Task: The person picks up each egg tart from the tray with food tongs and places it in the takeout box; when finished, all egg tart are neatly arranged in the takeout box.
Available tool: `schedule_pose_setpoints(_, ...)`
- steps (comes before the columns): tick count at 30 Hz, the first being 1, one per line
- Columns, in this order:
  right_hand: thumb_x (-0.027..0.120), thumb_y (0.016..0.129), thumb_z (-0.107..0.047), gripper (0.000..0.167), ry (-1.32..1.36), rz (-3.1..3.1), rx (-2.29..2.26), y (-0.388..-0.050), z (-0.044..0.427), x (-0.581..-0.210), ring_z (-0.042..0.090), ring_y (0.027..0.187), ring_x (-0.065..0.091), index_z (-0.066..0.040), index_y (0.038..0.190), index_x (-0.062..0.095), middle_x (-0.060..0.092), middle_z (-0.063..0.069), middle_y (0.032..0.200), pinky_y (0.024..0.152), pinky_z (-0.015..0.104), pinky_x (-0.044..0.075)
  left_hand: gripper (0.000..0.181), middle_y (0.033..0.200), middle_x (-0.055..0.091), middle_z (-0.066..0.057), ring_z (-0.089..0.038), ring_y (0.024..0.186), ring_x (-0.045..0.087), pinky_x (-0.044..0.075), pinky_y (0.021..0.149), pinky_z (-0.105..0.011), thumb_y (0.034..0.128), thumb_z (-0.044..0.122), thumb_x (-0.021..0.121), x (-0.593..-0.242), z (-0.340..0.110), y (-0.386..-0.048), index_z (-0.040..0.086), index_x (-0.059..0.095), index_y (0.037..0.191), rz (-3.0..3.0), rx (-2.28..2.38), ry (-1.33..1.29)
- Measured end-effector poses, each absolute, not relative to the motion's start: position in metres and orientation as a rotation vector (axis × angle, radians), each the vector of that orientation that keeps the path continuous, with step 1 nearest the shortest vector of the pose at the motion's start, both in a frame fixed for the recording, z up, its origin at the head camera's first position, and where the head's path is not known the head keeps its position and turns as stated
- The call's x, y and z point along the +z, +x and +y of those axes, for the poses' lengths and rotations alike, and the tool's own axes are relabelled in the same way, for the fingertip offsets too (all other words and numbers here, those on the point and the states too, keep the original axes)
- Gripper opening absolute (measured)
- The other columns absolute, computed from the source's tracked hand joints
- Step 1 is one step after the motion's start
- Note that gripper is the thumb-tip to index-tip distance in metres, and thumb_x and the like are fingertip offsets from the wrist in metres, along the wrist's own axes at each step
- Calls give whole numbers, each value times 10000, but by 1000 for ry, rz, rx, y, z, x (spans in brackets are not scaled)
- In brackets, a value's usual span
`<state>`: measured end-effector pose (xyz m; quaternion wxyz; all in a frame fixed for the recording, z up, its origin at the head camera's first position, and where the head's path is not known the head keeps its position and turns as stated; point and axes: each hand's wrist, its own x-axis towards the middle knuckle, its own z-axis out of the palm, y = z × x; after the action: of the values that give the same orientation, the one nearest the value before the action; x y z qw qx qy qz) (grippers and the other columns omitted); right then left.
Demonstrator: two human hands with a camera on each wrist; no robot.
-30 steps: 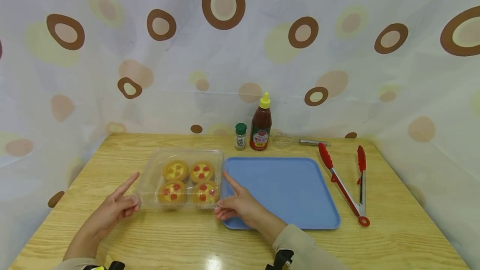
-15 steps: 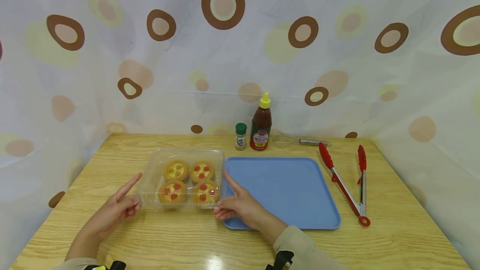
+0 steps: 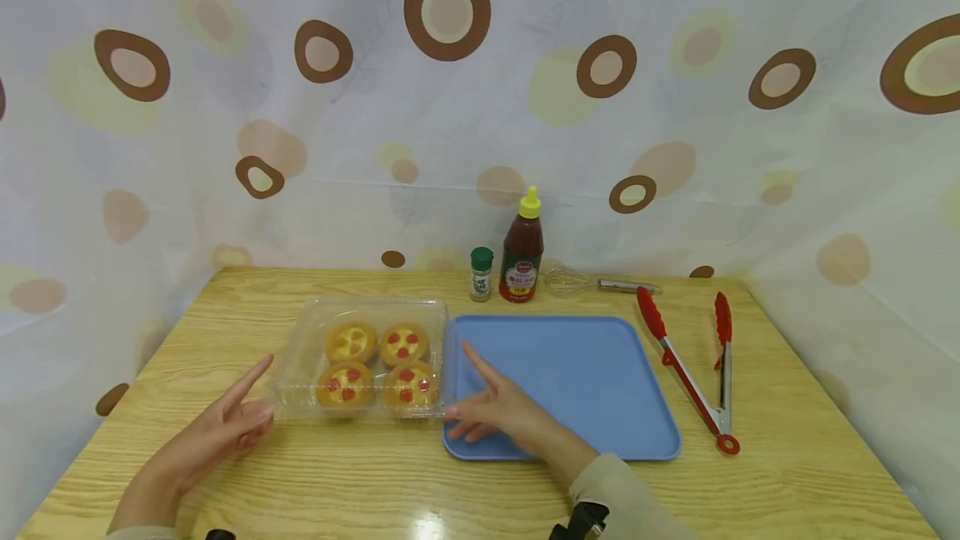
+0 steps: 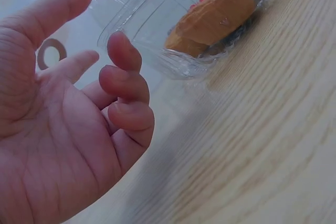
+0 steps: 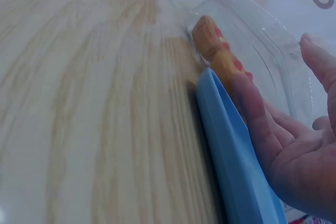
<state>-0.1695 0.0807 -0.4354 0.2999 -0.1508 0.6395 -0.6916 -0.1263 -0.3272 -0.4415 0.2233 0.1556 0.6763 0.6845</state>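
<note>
A clear plastic clamshell box (image 3: 298,369) lies on the wooden table, holding several small round tarts (image 3: 351,342), most dotted with red pieces. My left hand (image 3: 202,444) is just off the box's left side, index finger extended and the other fingers loosely curled around nothing. In the left wrist view a gap separates the left fingertips (image 4: 123,51) from the box. By the box's right side, my right hand (image 3: 510,415) hovers over the left edge of a blue tray (image 3: 570,382), fingers relaxed. Whether a right fingertip still touches the box, I cannot tell.
Behind the tray stand a small green-capped shaker (image 3: 481,275) and a sauce bottle (image 3: 522,252) with a yellow nozzle. A whisk (image 3: 626,285) lies at the back. Red-tipped tongs (image 3: 693,390) lie spread right of the tray. Patterned cloth (image 3: 480,123) surrounds the table.
Both hands have drawn away from the box, the left toward the left and the right toward the right. The box has stayed in place.
</note>
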Motion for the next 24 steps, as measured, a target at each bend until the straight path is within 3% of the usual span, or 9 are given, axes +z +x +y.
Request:
schedule_pose_setpoints(7,650,899,-132,893,-423,1741,-1798,-174,114,-429,274,840,694,-265,1537,40,671,223,1031,742,413,559,681,725,284,-73,-295,641,201,215,618,-417,1033,52,287,-438,-335,-116,295,-135,1509,1847,1905,539)
schedule_pose_setpoints(12,605,925,-113,841,-441,1805,-1814,-178,141,-420,290,880,691,-215,1540,41,671,205,1053,774,442,549,647,718,263,-85,-285,623,206,211,603,-415,1037,50,259,-429,-338,-112,332,-65,1520,1839,1931,608)
schedule_pose_setpoints(20,578,948,-124,792,-466,1968,-1836,-184,176,-399,332,925,676,-279,1535,71,639,247,1111,818,510,518,662,724,323,-80,-266,621,252,230,585,-402,1001,-79,257,-402,-325,-114,171,-48,1533,1878,2001,850)
schedule_pose_setpoints(24,582,946,-131,787,-445,2098,-1832,-189,187,-385,286,904,688,-261,1537,79,627,261,1127,808,478,531,653,691,374,-43,-250,600,301,279,567,-382,1001,-49,332,-379,-303,-124,182,45,1541,2122,1955,773)
